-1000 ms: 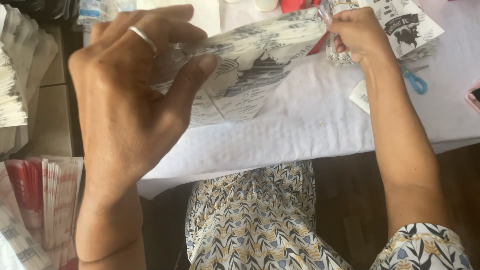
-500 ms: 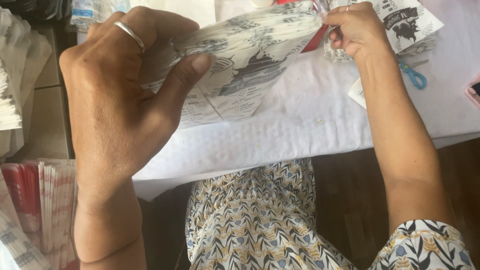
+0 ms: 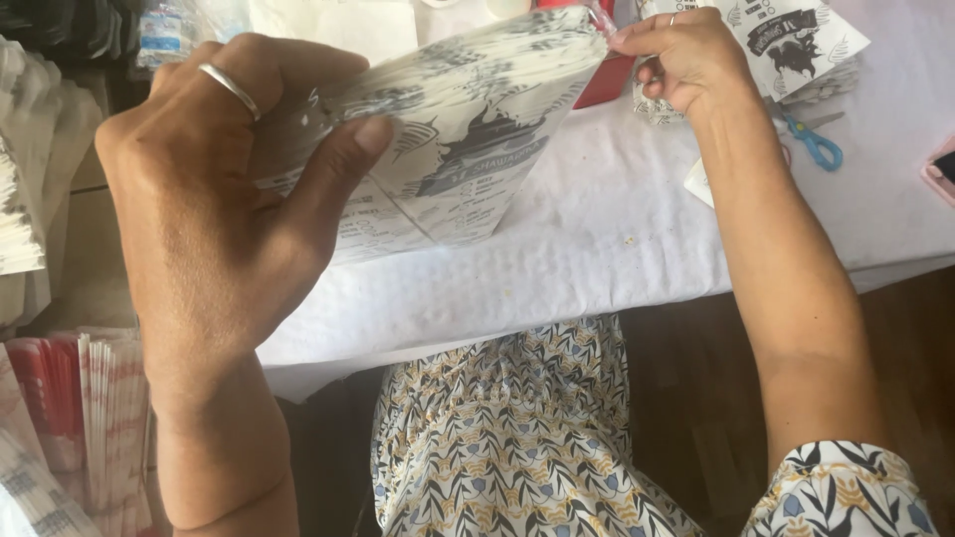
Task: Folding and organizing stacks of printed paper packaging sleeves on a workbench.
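A thick stack of white paper bags (image 3: 468, 129) with black printed drawings is held tilted above a white cloth-covered table (image 3: 597, 259). My left hand (image 3: 219, 199), with a silver ring on one finger, grips the stack's near left end, thumb pressed on its face. My right hand (image 3: 681, 55) pinches the stack's far right corner at the top of the view. A red item (image 3: 607, 75) shows just behind that corner.
Blue-handled scissors (image 3: 811, 144) lie on the cloth at right, below more printed bags (image 3: 796, 40). A pink phone (image 3: 940, 169) sits at the right edge. Red-and-white paper stacks (image 3: 80, 418) stand at lower left, white stacks (image 3: 25, 179) at left.
Both hands and the stack have shifted slightly left and up in view. The grip on the stack is unchanged.
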